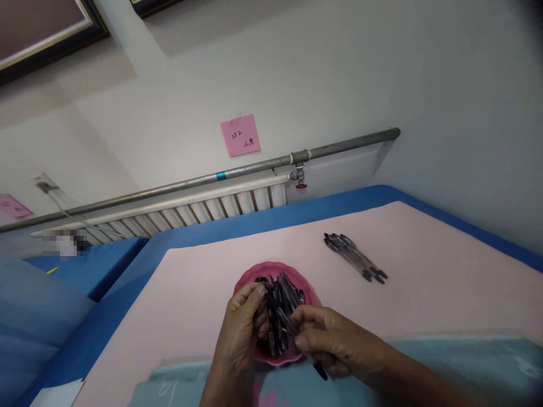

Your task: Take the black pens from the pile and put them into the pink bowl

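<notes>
My right hand [328, 339] is closed around a clear-barrelled pen [289, 324], whose dark end sticks out below the fingers. The pen slants up and left toward my left hand [244, 316], which pinches its dark upper end between thumb and forefinger. Blur and fingers hide whether the cap is on there. Both hands are over a pink scalloped bowl [311, 294] holding several black-and-clear pens [288, 291]. Farther right, a row of similar pens [352, 255] lies side by side on the pink table cover [203, 288].
The table has a blue border [339, 198] and meets the wall. Behind it run a white radiator [220, 209] and a metal pipe [182, 185]. A pink note [240, 135] is taped above. Teal cloth [466, 362] covers the near edge. Blue fabric [34, 305] shows at left.
</notes>
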A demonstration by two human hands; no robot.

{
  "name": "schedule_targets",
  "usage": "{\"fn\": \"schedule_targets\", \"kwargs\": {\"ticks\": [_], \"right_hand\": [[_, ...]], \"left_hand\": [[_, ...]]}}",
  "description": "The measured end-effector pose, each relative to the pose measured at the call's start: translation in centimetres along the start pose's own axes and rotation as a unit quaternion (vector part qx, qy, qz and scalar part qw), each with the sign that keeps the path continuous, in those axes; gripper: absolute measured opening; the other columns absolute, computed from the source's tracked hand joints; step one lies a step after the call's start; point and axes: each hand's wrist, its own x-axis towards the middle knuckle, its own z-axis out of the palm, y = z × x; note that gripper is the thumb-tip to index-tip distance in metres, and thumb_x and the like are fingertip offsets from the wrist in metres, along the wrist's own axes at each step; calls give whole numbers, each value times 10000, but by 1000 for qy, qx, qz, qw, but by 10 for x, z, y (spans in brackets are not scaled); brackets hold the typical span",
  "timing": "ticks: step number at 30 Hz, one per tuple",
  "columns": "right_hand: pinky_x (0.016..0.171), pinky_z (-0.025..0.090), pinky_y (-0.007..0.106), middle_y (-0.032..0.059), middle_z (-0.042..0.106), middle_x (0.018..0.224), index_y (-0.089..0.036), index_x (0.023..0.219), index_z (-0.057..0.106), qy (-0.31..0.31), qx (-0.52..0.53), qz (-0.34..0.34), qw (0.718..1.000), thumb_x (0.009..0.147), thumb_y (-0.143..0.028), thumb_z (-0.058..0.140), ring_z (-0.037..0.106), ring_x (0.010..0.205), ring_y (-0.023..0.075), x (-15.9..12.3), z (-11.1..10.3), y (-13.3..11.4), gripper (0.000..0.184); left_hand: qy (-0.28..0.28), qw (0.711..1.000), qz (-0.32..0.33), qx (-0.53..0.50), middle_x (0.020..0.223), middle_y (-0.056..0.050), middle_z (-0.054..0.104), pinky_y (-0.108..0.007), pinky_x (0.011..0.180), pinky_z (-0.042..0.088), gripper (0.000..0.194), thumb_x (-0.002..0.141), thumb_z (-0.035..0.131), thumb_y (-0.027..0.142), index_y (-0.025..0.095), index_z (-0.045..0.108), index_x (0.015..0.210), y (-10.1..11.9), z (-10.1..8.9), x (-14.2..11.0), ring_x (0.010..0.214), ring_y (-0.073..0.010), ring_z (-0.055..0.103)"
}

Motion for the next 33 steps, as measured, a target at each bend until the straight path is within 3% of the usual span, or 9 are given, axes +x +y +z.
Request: {"fn": "schedule_targets", "kwargs": {"ticks": [11,21,28,33], "right_hand": [[318,77,191,-117,356,409,-193,767,500,-23,14,11,1000,680,-265,527,195,309,30,2,3,2,117],[462,275,198,-68,480,538,-193,663,513,140,-174,-72,972,608,-164,629,417,497,77,5,-2,7,131],[482,275,201,-66,466,544,-202,658,504,162,-222,-71,959,603,-117,625,418,537,91,5,-8,8,158],[481,292,206,-62,455,538,-195,662,486,169,-195,-77,963,633,-142,591,426,531,92,4,-9,3,121]], "left_hand": [[3,1000,-20,17,435,119,304,-133,324,170,284,662,704,364,155,512,676,0,2,0,338,-3,224],[72,997,8,30,417,119,339,-133,335,167,328,629,716,393,166,479,637,-4,8,0,339,-6,245],[149,985,73,53,402,120,304,-158,354,203,386,601,714,437,179,427,570,7,-10,6,363,-27,231],[179,961,93,187,471,75,457,-183,412,286,290,574,726,397,165,584,674,8,-19,8,426,-68,385]]}}
